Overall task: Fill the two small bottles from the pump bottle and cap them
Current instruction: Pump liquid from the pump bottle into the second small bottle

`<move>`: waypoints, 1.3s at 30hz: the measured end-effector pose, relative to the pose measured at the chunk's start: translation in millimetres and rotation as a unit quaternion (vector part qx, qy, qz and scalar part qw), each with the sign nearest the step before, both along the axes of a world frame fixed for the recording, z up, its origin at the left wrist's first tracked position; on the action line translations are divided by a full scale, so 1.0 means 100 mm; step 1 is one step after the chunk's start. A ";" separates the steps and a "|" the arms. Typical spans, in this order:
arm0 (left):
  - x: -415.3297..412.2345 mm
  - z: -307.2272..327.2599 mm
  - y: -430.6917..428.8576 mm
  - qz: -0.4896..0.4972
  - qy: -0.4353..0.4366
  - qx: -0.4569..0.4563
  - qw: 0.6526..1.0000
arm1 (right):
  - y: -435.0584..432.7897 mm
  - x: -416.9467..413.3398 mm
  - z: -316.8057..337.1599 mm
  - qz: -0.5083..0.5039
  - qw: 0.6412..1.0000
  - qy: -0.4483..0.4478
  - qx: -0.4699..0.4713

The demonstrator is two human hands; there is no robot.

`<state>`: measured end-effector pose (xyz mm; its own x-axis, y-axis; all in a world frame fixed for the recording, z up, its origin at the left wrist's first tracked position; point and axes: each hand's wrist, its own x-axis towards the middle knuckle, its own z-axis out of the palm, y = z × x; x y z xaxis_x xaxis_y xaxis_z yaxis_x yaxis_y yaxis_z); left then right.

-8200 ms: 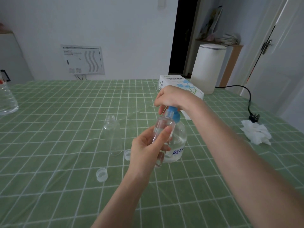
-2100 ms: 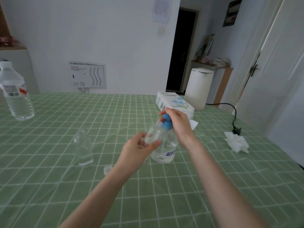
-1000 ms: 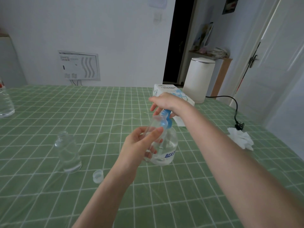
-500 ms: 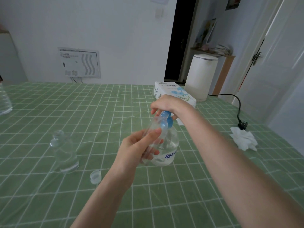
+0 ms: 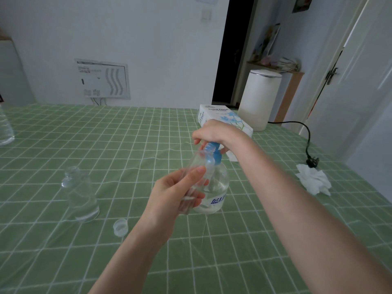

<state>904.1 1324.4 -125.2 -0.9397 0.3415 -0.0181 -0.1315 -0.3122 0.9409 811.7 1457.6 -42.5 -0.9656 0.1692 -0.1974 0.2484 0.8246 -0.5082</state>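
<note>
My left hand [image 5: 176, 194] grips a small clear bottle [image 5: 196, 166], tilted with its open mouth up against the blue pump nozzle. The clear pump bottle [image 5: 218, 187] with its blue pump head [image 5: 214, 153] stands on the green checked table [image 5: 244, 240] just behind. My right hand [image 5: 214, 132] rests on top of the pump head, pressing it. A second small clear bottle [image 5: 79, 194] stands uncapped to the left. One small translucent cap [image 5: 120, 227] lies on the cloth near my left wrist.
A white tissue box [image 5: 224, 117] lies behind my right hand. Crumpled white tissue [image 5: 314, 181] and a black plug with cord [image 5: 311, 162] are at the right. Part of a large water bottle [image 5: 5, 128] shows at the left edge. A white bin [image 5: 259, 98] stands beyond the table.
Both hands keep the same hold on the small bottle and pump head. The view has shifted slightly; the scene is otherwise unchanged.
</note>
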 end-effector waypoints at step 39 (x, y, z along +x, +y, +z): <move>0.01 -0.06 0.02 0.012 -0.001 -0.010 1.000 | -0.01 -0.06 -0.14 -0.025 1.000 0.010 -0.011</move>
<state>905.3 1326.0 -131.3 -0.9476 0.3183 -0.0270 -0.1267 -0.2970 0.9464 806.1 1456.8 -56.9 -0.9600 0.2125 -0.1824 0.2780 0.8004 -0.5310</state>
